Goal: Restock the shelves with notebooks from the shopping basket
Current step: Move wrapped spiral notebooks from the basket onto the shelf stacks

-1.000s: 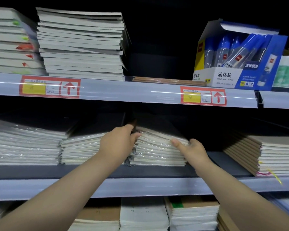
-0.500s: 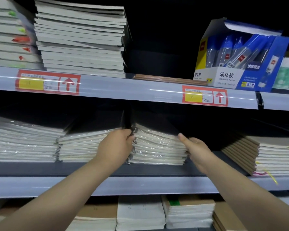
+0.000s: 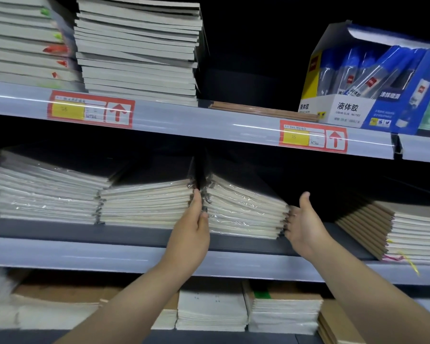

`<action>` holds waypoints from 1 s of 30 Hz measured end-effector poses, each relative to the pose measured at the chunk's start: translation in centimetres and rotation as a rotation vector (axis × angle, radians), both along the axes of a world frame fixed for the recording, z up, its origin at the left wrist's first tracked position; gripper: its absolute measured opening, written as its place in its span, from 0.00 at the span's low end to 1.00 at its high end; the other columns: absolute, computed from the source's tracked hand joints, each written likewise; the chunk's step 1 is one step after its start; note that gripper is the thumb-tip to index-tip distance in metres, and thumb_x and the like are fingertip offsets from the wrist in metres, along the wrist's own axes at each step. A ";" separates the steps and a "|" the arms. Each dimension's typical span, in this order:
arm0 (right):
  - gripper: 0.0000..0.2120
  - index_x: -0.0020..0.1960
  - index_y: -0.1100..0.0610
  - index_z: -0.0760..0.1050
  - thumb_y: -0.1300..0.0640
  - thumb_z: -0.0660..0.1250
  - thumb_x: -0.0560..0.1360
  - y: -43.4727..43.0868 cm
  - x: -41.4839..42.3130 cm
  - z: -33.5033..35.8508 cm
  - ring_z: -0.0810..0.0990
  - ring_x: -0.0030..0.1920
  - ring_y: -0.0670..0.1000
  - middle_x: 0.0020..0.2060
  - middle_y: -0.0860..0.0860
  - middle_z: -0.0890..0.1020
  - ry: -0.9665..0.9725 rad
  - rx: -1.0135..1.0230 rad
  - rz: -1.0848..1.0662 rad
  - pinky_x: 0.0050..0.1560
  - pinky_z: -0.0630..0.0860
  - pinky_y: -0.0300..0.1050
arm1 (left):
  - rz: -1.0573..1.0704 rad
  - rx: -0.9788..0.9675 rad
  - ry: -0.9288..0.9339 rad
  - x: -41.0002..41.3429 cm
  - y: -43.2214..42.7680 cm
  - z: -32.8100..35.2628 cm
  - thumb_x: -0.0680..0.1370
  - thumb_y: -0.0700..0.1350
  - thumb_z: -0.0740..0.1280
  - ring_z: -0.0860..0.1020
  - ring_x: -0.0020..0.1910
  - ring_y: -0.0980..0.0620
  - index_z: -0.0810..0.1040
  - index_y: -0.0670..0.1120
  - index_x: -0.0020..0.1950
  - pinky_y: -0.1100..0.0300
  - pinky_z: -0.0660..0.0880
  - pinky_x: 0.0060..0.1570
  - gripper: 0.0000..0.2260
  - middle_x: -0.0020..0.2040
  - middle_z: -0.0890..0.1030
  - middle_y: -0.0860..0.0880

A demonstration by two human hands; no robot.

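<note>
Plastic-wrapped, cream-edged notebooks make up the stack (image 3: 243, 209) at the centre of the frame. It sits on the middle shelf (image 3: 85, 252) and slopes down toward the right. The left hand (image 3: 191, 229) lies flat against the stack's left side. Its straight fingers reach up into the narrow gap beside the neighbouring stack (image 3: 144, 204), and the thumb touches the front corner. The right hand (image 3: 304, 227) is spread wide on the stack's right side, palm turned toward it, thumb pointing up, fingertips touching the wrapped edges. Neither hand curls round anything; both only press on the stack from either side.

Left of the neighbouring stack, at the left edge of the frame, sits another wrapped pile (image 3: 45, 194). To the right, well apart from the right hand, is a stepped pile of brown-covered notebooks (image 3: 407, 232).

The upper shelf (image 3: 209, 120) carries a red and yellow price label (image 3: 91, 109) at the left and a second label (image 3: 312, 136) at the right. On this shelf stand a tall grey pile (image 3: 139, 50), a pile with coloured tabs (image 3: 23, 45) in the upper left corner, a few thin brown notebooks (image 3: 263, 111) lying flat, and a blue and white box of glue sticks (image 3: 372, 85) at the upper right.

Along the bottom of the frame, the lowest shelf holds more white piles (image 3: 211, 309).
</note>
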State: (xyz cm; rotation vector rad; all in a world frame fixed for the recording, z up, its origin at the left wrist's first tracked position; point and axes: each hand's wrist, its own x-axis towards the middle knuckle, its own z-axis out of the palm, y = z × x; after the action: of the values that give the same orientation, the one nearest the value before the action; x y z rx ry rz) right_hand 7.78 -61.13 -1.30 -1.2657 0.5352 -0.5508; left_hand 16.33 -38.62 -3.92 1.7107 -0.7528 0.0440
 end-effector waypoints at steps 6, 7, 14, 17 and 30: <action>0.38 0.65 0.61 0.74 0.31 0.47 0.77 -0.8 0.4 -0.3 0.80 0.56 0.56 0.55 0.57 0.81 -0.004 -0.018 -0.058 0.66 0.71 0.52 | 0.011 0.007 -0.021 0.6 -0.2 -0.8 0.83 0.45 0.57 0.74 0.50 0.75 0.61 0.59 0.76 0.85 0.64 0.44 0.21 0.60 0.76 0.65; 0.37 0.65 0.61 0.73 0.31 0.48 0.77 -1.0 0.4 -0.3 0.79 0.58 0.57 0.58 0.58 0.81 -0.003 -0.014 -0.080 0.67 0.71 0.54 | 0.013 0.036 -0.048 0.6 -0.2 -1.0 0.83 0.46 0.57 0.74 0.56 0.70 0.62 0.59 0.76 0.84 0.64 0.46 0.21 0.64 0.76 0.61; 0.34 0.66 0.57 0.72 0.30 0.57 0.74 -1.8 1.5 -0.6 0.77 0.60 0.56 0.59 0.54 0.79 0.160 -0.196 -0.143 0.69 0.69 0.55 | 0.176 0.254 -0.185 1.5 -1.3 -0.2 0.81 0.55 0.61 0.74 0.38 0.57 0.75 0.49 0.61 0.64 0.69 0.33 0.14 0.41 0.79 0.55; 0.31 0.65 0.54 0.73 0.32 0.58 0.75 -1.9 1.9 -1.3 0.77 0.57 0.51 0.52 0.47 0.81 0.180 -0.260 -0.166 0.67 0.68 0.49 | 0.267 0.336 -0.173 1.6 -2.0 0.1 0.79 0.58 0.63 0.71 0.34 0.52 0.67 0.48 0.44 0.55 0.68 0.32 0.15 0.34 0.72 0.53; 0.28 0.61 0.54 0.73 0.31 0.58 0.75 -1.4 2.6 -1.6 0.78 0.52 0.54 0.50 0.51 0.79 0.063 -0.118 -0.171 0.65 0.72 0.55 | 0.267 0.238 -0.132 1.8 -2.1 -0.4 0.80 0.49 0.64 0.72 0.36 0.61 0.67 0.50 0.60 0.60 0.69 0.35 0.11 0.40 0.75 0.58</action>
State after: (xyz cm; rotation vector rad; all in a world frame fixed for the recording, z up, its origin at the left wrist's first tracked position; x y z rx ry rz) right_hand 10.42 -62.58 -2.88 -1.3601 0.6759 -0.6955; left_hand 18.10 -40.69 -4.35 2.0433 -0.6402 0.2634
